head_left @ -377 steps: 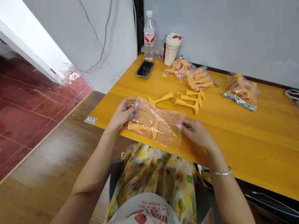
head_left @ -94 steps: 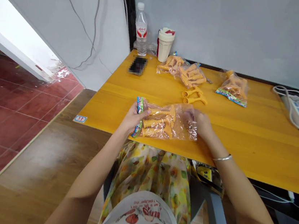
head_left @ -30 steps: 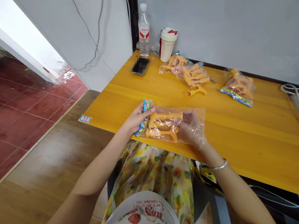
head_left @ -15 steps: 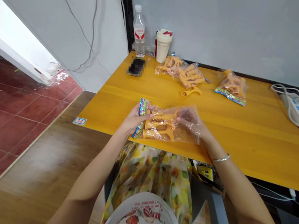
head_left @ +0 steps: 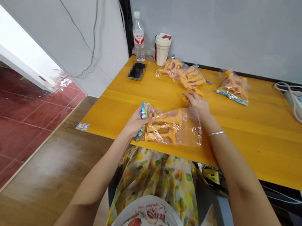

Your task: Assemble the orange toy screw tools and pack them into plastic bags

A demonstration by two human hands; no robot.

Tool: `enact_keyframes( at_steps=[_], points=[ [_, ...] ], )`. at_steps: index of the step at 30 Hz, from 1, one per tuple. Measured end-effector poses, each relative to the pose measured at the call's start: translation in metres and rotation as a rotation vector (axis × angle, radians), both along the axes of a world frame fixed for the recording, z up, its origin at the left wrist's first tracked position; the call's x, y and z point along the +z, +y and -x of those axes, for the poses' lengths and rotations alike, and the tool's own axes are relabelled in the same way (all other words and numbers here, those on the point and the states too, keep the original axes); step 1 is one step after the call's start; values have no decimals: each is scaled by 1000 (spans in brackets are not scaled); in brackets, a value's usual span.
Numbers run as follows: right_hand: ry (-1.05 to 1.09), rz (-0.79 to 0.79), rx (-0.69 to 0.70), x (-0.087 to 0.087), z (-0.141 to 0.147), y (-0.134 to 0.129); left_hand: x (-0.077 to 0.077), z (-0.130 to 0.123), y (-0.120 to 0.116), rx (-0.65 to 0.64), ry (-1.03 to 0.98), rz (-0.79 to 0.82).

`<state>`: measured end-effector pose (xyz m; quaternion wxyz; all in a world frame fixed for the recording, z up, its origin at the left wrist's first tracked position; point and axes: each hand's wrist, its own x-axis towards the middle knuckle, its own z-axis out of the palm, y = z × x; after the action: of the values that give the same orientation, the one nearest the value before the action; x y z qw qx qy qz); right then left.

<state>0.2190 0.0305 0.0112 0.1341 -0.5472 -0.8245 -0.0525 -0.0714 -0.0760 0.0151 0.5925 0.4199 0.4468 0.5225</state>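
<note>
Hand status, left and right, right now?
Left hand: closed on the header end of the plastic bag.
Right hand: fingers on the loose orange piece; can't tell if gripped.

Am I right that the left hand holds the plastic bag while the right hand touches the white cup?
Not quite: the head view shows the right hand touching a loose yellow piece, not the white cup; the left hand does hold the plastic bag.
</note>
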Motion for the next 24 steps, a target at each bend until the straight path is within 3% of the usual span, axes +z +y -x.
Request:
enact_keyframes(
  at_steps=[3,6,9,12,15,18,24],
  points=[
    [-114,-58,-90,7,-3,-16,-1,1,1,-5,-10,3],
    [4,-121,-128,15,-20,-41,-2,1,1,-6,-28,21],
    [363,-270,-209,22,-45,-73,-3,1,1,-1,-32,26],
    [880,-416,-236,25,-64,-106,-3,1,0,-5,-28,27],
    [1355,-299,-278,21,-65,-132,-2,1,0,1,-10,24],
    [1629,-127,-301,14,-52,-148,-2,1,0,6,6,9],
    [1674,94,-270,4,-20,-159,-1,1,-1,11,-12,14]
  ],
)
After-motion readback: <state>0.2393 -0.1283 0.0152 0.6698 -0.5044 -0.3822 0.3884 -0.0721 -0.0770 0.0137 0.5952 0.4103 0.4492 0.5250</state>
